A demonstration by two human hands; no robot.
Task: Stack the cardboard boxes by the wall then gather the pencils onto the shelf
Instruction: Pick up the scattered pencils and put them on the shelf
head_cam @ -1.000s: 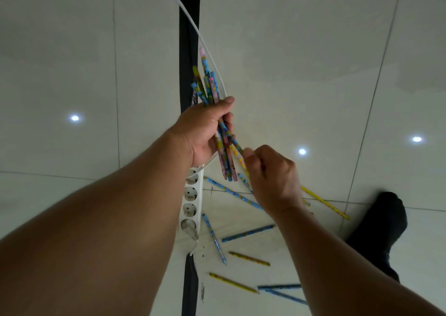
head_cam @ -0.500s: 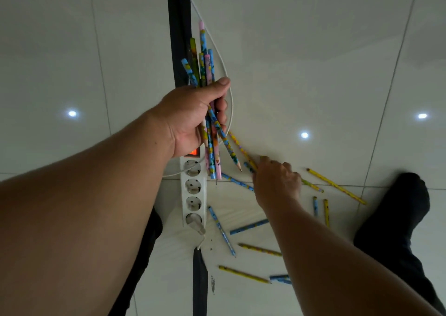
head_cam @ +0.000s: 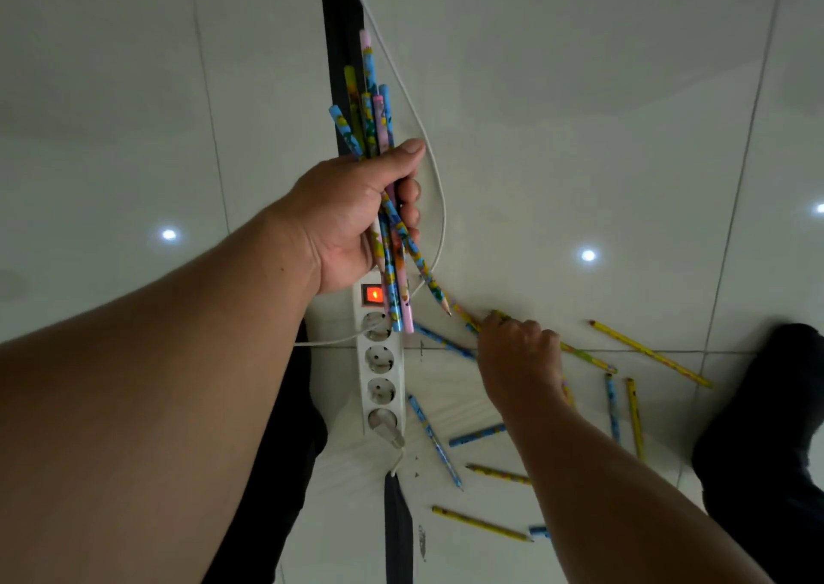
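Clutching a pencil bundle, the left hand hovers while the right hand pinches a floor pencil

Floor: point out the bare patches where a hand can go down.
Bare tile lies left of the power strip and beyond the white cable. Crowded: loose pencils scattered right of the strip, around the right hand.

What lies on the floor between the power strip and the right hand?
In the head view, one blue pencil lies between the power strip and the right hand.
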